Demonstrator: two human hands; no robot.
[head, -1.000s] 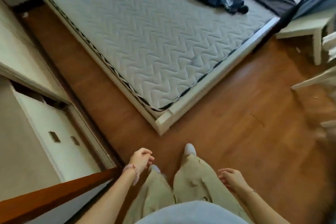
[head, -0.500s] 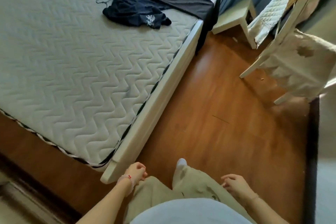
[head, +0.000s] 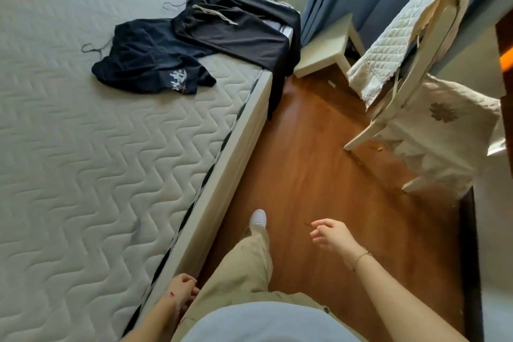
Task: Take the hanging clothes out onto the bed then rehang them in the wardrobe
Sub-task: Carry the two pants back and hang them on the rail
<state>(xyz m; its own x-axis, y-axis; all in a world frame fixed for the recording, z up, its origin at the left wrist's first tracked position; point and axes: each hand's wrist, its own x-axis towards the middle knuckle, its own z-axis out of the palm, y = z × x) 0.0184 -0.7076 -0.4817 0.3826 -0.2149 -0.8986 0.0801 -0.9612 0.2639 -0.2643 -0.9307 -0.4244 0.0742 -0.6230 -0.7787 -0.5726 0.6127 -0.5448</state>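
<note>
Right now both grips are empty: left grip point(head: 181, 287) hangs low by the thigh, just beside the bed's point(head: 247, 130) near right edge, fingers loosely curled round nothing; right grip point(head: 330, 233) is out over the floor point(head: 305, 161), fingers relaxed & slightly spread. The task's things lie ahead & to the left, well apart from both grips, at the bed's far right corner. Navy shirt point(head: 150, 64) lies flat w/ its long axis approx. across the bed: its hanger hook point(head: 91, 48) points toward the bed's middle, printed hem toward the right edge. Black trousers point(head: 236, 28) overlap the shirt's far side, waist & drawstring at the far end w/ a 2nd hook point(head: 172, 5), legs running diagonally to the right edge & draping over it. Left grip is on the bed side, so prob. the handier one for reaching across to the hooks; right suits the draped legs. Judging by this, clothes are out, rehanging not yet begun; wardrobe isn't in view.
</note>
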